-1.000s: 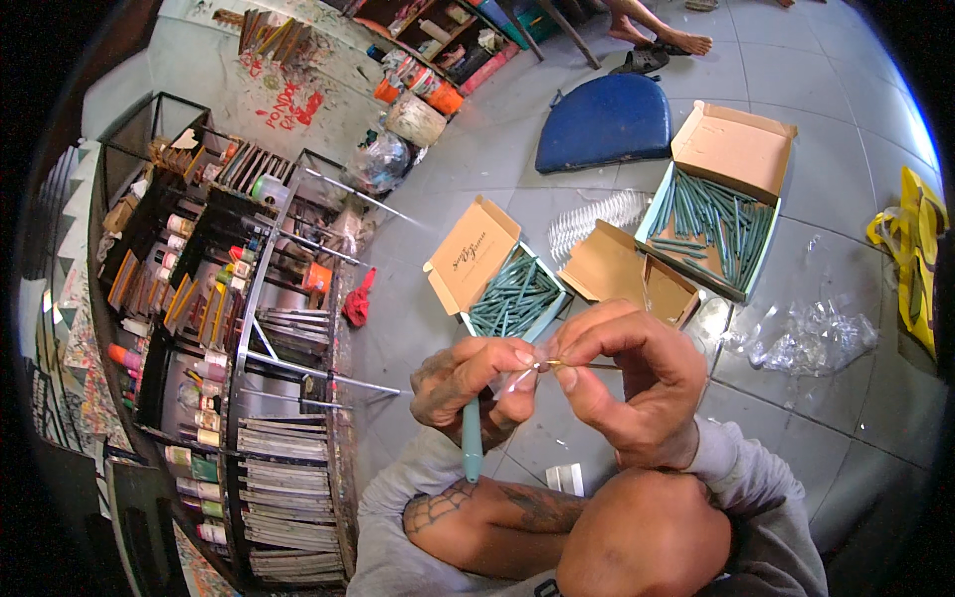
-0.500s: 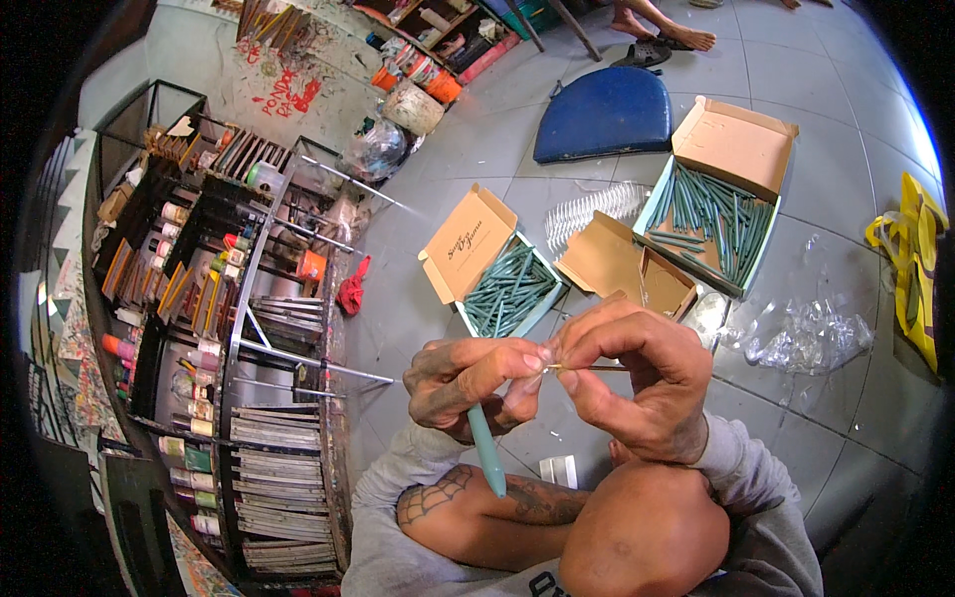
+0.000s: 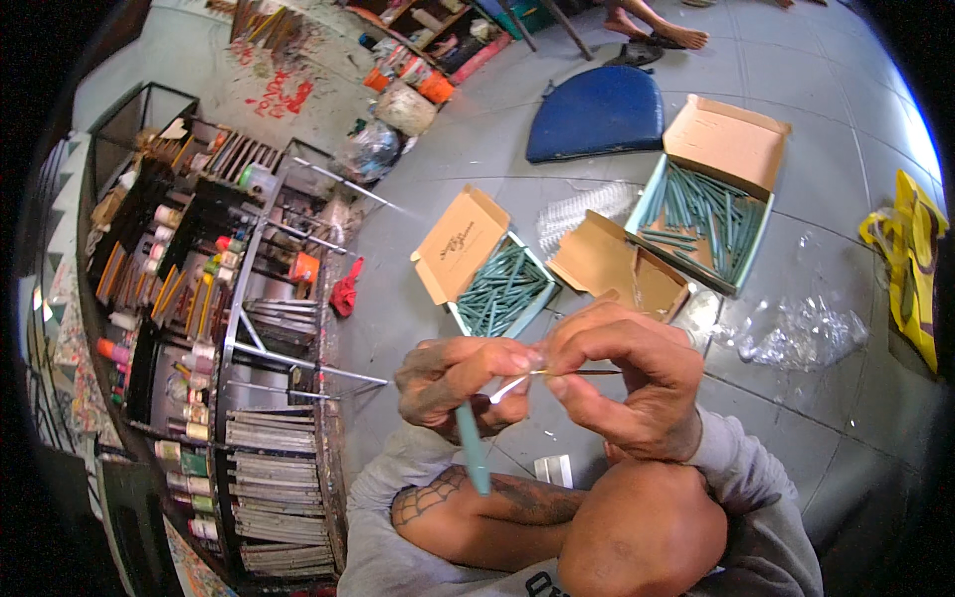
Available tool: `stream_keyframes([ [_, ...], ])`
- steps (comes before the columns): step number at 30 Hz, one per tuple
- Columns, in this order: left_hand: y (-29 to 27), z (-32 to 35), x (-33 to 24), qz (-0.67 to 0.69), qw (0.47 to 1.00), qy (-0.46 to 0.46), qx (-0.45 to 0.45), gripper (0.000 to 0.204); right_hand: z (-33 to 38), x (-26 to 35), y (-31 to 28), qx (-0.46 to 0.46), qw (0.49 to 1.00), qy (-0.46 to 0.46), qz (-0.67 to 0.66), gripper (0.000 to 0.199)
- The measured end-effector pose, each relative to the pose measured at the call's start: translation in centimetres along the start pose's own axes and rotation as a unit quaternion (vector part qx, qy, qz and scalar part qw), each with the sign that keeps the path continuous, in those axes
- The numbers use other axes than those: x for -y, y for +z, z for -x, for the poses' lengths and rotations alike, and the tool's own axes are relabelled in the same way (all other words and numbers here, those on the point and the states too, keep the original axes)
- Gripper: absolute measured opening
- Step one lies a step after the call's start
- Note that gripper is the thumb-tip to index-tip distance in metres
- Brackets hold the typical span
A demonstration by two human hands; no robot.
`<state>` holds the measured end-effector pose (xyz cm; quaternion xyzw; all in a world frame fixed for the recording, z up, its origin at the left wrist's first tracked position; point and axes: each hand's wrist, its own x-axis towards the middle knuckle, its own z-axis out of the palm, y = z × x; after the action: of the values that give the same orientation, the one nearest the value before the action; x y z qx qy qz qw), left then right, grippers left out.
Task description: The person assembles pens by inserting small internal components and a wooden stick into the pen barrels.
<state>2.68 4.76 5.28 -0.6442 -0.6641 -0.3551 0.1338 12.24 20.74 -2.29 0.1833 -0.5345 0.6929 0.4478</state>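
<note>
My left hand [image 3: 438, 383] is closed round a teal pen barrel [image 3: 472, 448], which hangs tilted down from beneath the fingers. At its fingertips shows a thin white strip [image 3: 508, 389], whose kind I cannot make out. My right hand [image 3: 642, 383] pinches a thin dark pen refill [image 3: 600, 372] with a yellowish tip pointing at the left fingertips. Both hands meet above my crossed legs, fingertips nearly touching. Beyond them, an open cardboard box [image 3: 463, 239] holds many teal pen barrels [image 3: 505, 289]. A larger open box [image 3: 726, 144] at the right holds more of them.
A loose cardboard flap [image 3: 597, 254] lies between the boxes, near a clear ridged plastic tray [image 3: 587, 211]. Crumpled clear plastic [image 3: 811, 333] and a yellow bag [image 3: 910, 269] lie rightward. A blue seat pad [image 3: 597, 114] is farther off, near another person's feet [image 3: 681, 35]. A cluttered shelf rack [image 3: 239, 348] stands left.
The white strip now shows below my left fingertips. Both hands stay joined at the refill's tip, and the whole view has shifted slightly.
</note>
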Motion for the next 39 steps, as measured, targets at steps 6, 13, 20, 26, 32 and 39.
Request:
stream_keyframes([
  [6, 1.8, 4.2, 5.9, 0.082, 0.94, -0.278, 0.182, 0.017, 4.3, -5.1, -3.4, -0.105, 0.974, 0.201, 0.007, 0.012],
  [13, 15.6, 21.9, 13.0, 0.159, 0.693, -0.509, 0.485, 0.031, 31.4, -10.9, -18.6, -0.111, 0.773, 0.433, 0.45, 0.018],
  [20, 17.3, 25.4, 11.1, 0.235, 0.732, -0.558, 0.312, 0.046, 37.2, -4.1, -22.4, -0.072, 0.699, 0.365, 0.611, 0.015],
  [26, 23.7, 25.7, 8.6, 0.53, 0.531, -0.64, 0.166, 0.044, 29.0, -3.6, -19.7, 0.018, 0.762, 0.278, 0.585, 0.027],
  [32, 23.5, 26.1, 5.4, 0.553, 0.588, -0.558, 0.191, 0.031, 22.5, -10.1, -13.0, 0.085, 0.756, 0.643, 0.091, 0.047],
  [39, 19.6, 34.5, 1.9, 0.259, 0.719, -0.644, 0.038, 0.039, 18.9, -17.0, -7.4, 0.452, 0.734, 0.427, 0.273, 0.045],
])
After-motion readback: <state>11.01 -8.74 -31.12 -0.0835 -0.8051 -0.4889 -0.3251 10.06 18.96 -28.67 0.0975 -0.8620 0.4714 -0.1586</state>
